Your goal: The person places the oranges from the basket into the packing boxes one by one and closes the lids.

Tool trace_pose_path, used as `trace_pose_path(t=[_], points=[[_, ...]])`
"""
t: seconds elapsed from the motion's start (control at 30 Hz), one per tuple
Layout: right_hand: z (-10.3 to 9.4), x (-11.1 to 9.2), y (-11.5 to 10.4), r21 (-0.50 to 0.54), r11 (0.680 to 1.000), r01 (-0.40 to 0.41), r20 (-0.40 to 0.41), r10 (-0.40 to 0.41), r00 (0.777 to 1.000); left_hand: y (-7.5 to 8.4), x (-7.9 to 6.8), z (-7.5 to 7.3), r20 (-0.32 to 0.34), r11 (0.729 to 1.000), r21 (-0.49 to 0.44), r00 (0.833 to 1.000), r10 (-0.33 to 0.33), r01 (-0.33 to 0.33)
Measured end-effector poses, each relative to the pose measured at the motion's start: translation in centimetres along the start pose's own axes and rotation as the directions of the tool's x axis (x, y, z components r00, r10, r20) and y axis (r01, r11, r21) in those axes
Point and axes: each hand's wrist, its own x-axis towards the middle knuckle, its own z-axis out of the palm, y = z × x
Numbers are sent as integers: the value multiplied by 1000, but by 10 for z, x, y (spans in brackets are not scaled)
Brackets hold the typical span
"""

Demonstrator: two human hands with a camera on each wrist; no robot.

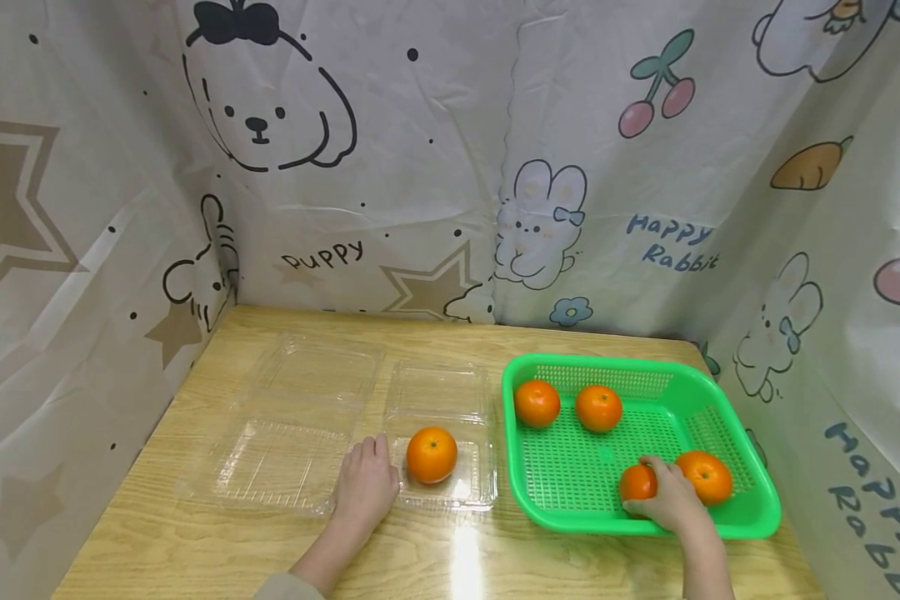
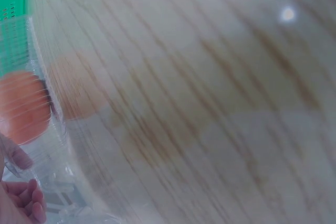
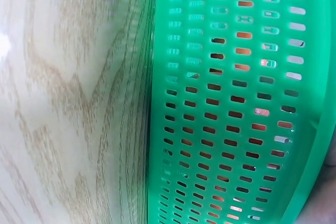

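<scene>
Inside the green basket (image 1: 528,492), my right hand (image 1: 675,497) grips an orange (image 1: 637,483) near the front wall, thumb at its lower left and fingers over its top. Another orange (image 1: 704,478) lies just right of that hand. My left hand (image 1: 367,482) is at the left edge of a small clear plastic container (image 1: 482,479), fingers curled and thumb at the rim. One orange (image 1: 431,455) sits in this container's base. In the left wrist view the thumb (image 2: 17,156) and bent fingers lie on either side of the plastic edge.
A larger clear container (image 1: 270,467) with its lid open lies at the left of the wooden table (image 1: 412,558). Two more oranges, a left one (image 1: 537,404) and a right one (image 1: 598,407), rest at the basket's back left. Printed cloth (image 1: 435,167) encloses the table's back and sides.
</scene>
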Motion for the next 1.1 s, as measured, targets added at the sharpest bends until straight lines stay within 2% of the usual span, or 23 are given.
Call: trace_pose_path(t=[0.47,0.67,0.83,1.1], points=[[1,0,-3,-3,1000,19,-67,-20,998,0,0,1,17,1000,-16,1000,-16,16],[1,1,-7,2,999,43,-115,-42,992,0,1,2,-11,1000,-10,1000,-3,3],[0,2,-13,4,998,61,-143,-60,988,0,1,2,-23,1000,-11,1000,6,-6],[-2,1,-31,33,994,108,-194,-100,976,0,1,0,0,1000,-1,1000,0,0]])
